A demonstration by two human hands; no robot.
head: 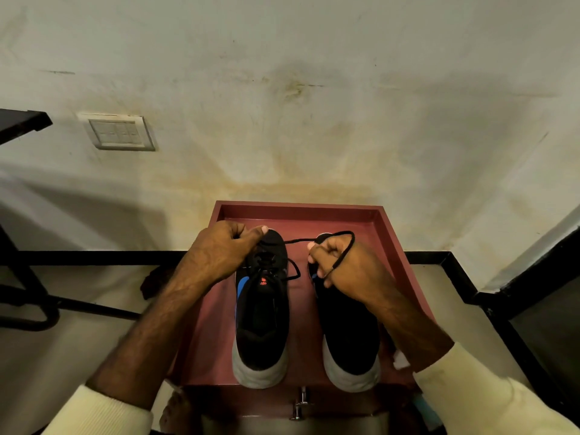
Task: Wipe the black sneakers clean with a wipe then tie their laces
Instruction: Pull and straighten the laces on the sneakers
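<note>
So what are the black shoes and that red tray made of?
The sneakers look like black knitted fabric, matte and soft. Their soles look like grey foam or rubber, dull and lumpy. The lace seems to be braided cord. The red tray is probably painted wood: flat colour, square edges.

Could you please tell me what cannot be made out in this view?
Head view:
Front of the right sneaker: covered by the right hand, which grips a lace.
Grip of the left hand: hidden behind its own knuckles.
White scrap: half under the right forearm, blurred.
</note>
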